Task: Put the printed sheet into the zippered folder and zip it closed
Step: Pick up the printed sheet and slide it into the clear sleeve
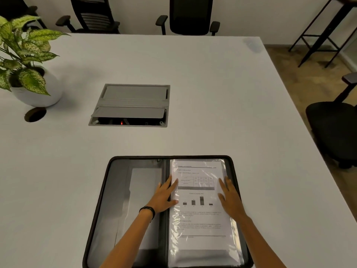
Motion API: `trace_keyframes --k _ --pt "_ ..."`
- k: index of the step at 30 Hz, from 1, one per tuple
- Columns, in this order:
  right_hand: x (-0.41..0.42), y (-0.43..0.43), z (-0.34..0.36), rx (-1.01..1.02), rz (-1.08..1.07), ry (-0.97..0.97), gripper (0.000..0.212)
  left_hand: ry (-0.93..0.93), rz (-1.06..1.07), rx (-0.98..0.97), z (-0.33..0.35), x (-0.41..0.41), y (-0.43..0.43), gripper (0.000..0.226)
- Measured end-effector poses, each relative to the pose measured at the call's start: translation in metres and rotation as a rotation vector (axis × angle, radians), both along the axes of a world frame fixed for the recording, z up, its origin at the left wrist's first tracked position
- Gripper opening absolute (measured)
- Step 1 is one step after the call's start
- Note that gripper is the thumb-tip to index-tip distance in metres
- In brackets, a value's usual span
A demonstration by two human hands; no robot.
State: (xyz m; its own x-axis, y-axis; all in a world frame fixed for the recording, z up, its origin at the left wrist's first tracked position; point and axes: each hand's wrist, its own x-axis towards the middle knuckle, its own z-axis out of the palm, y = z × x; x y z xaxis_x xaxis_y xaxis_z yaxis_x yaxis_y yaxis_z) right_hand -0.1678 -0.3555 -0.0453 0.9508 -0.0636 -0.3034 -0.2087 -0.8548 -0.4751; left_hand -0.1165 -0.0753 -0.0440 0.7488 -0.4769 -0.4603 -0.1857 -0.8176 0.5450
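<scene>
A black zippered folder (108, 190) lies open flat on the white table, near its front edge. Its left half shows grey pockets. The printed sheet (199, 219), with a table, a bar chart and text, lies in the right half under a clear plastic sleeve. My left hand (164, 196) rests flat on the sheet's left edge by the folder's spine, a dark band on its wrist. My right hand (229, 198) presses flat on the sheet's right edge. Both hands have their fingers spread and grip nothing. The zipper runs around the rim, undone.
A grey cable box (131, 104) is set into the white table (231, 113), its near lid ajar. A potted plant (27, 60) stands at the far left beside a round cable hole (35, 114). Black office chairs (190, 16) stand behind and to the right.
</scene>
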Motion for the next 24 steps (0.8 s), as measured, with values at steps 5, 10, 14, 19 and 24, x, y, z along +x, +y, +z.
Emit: trace_keyframes --k 5,10,14,19,24 --pt "-0.03 0.001 -0.003 0.005 -0.004 0.016 0.062 -0.016 -0.024 0.022 0.0 -0.033 0.005 0.09" --pt "-0.053 0.007 -0.005 -0.009 0.005 0.002 0.065 -0.027 -0.027 0.034 -0.001 -0.063 0.001 0.102" --pt "-0.071 0.009 -0.008 -0.036 0.026 -0.003 0.067 -0.012 -0.038 0.044 -0.003 -0.084 -0.001 0.111" --pt "-0.092 0.011 -0.011 -0.032 0.045 0.029 0.071 -0.036 0.012 0.071 -0.01 -0.106 -0.007 0.107" --pt "-0.105 0.011 -0.011 -0.042 0.047 0.047 0.07 -0.037 0.016 0.079 -0.011 -0.106 -0.011 0.105"
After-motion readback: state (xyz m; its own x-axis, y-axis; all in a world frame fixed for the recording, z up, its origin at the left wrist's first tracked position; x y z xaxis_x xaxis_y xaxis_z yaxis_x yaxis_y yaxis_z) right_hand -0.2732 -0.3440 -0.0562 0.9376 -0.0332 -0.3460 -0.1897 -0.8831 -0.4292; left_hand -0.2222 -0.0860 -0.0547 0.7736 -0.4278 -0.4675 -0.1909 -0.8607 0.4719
